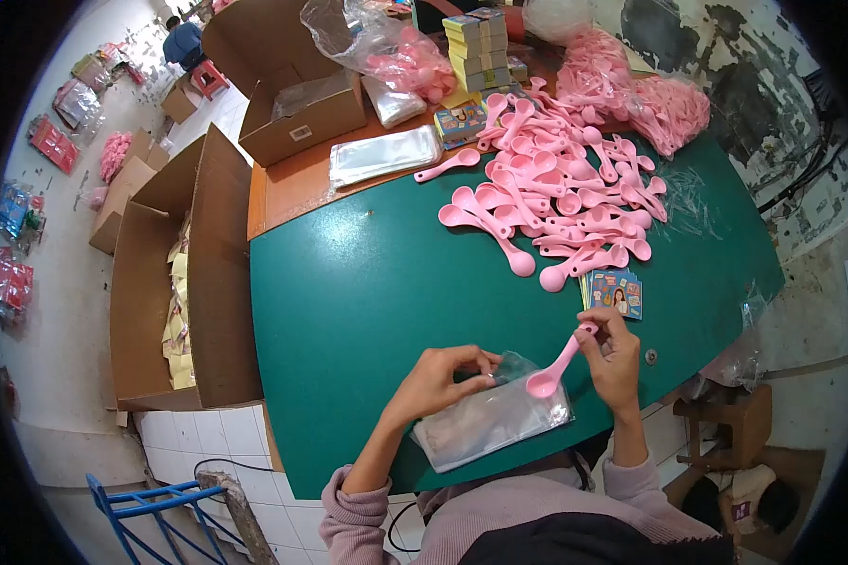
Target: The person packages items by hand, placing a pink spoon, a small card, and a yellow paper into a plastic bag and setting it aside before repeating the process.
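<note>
My right hand (614,360) is closed around the handle end of a pink measuring spoon (548,379), whose bowl hangs over the clear plastic bags. My left hand (443,379) is closed on the raised edge of a clear plastic bag (513,367), at the top of a flat stack of plastic bags (485,422) by the table's near edge. Just beyond my right hand lies a small pile of printed cards (618,294). Farther back a large heap of pink spoons (556,193) covers part of the green tabletop (339,330).
Banded card stacks (478,52), more plastic bags (383,155) and bagged pink spoons (589,71) stand at the back. On the left are an open cardboard box (226,282) with yellow packets and a blue metal frame (155,508). A person (183,44) sits far off.
</note>
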A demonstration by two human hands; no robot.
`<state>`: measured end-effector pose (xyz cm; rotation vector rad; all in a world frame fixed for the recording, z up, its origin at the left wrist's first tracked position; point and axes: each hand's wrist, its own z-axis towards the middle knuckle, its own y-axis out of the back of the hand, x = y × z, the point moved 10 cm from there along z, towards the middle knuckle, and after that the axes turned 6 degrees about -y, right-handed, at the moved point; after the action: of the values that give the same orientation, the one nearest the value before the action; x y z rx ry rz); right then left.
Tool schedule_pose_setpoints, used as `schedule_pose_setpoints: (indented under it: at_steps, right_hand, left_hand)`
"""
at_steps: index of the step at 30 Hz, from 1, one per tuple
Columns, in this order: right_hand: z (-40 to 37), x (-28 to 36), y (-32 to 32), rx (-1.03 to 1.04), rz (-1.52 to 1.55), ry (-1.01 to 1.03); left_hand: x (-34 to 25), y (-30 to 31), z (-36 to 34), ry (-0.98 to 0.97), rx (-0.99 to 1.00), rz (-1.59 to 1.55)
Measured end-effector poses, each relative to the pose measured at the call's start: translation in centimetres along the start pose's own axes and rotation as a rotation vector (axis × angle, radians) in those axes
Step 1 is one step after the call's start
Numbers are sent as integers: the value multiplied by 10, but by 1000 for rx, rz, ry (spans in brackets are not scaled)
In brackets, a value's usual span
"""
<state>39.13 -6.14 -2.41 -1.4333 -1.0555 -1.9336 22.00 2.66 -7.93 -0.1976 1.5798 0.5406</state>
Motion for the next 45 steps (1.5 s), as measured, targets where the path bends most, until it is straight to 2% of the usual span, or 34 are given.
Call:
schedule_pose_setpoints:
  at_steps: [2, 4, 6, 7, 9, 16, 18, 19, 20, 21, 23, 25, 26, 28, 29, 31, 32, 34, 36, 38, 41, 42, 43, 45]
  right_hand:
    - [-4, 2, 1, -13, -105, 10]
    - [0, 5, -3, -22, -206, 30]
    - [0, -4, 4, -137, -68, -55]
    - [1, -1, -1, -137, -67, -54]
    - [2, 9, 2, -269, 138, -17]
    - [8, 22, -32, -190, 235, -2]
    - [9, 28, -44, -102, 95, 23]
    - [8, 27, -45, -103, 95, 23]
    - [9, 20, -57, -6, 117, -10]
    - [8, 16, -68, 92, 139, -43]
    - [9, 20, -67, 88, 150, -5]
    - [8, 27, -64, 90, 166, 64]
    - [10, 27, -61, 88, 162, 66]
    - [5, 39, -79, 381, 148, 160]
    - [6, 41, -78, 369, 138, 158]
    - [-7, 63, -93, 493, -11, 396]
    - [-8, 52, -92, 593, 75, 317]
    - [16, 35, -49, 451, 84, 210]
    - [44, -9, 25, -24, -257, -147]
    - [42, -48, 79, -394, -823, -151]
    - [43, -68, 92, -342, -748, -249]
    - [43, -51, 94, -424, -722, -119]
    - [43, -47, 91, -413, -716, -117]
    - [33, -56, 106, -500, -660, -474]
  left_hand:
    - [3, 8, -1, -9, -49, -82]
    - [12, 11, -4, 52, -111, -548]
    - [9, 13, -5, 112, -116, -510]
    - [11, 12, -5, 171, -117, -476]
    - [14, 13, -5, 180, -118, -467]
    - [21, 18, -6, 191, -141, -439]
    - [13, 16, -5, 178, -150, -453]
    - [10, 15, -4, 165, -156, -466]
    - [11, 12, -4, 164, -154, -466]
    - [10, 12, -5, 138, -163, -365]
    - [6, 19, -4, 106, -170, -263]
    - [17, 3, -10, 307, 108, -140]
    - [14, 3, -9, 303, 111, -141]
    - [7, 11, -5, 277, -55, -360]
    - [5, 8, -2, 271, -41, -364]
    - [-10, 13, 7, 147, -77, -461]
    - [-13, 17, 9, 191, 4, -285]
    - [-18, 21, 14, 153, -37, -361]
    - [-14, 30, 12, 147, -108, -460]
    - [-7, 37, 11, 145, -115, -460]
    - [-7, 39, 12, 142, -121, -454]
    - [-7, 40, 10, 148, -116, -443]
    - [-7, 41, 9, 154, -127, -440]
    - [-12, 38, 10, 122, -91, -429]
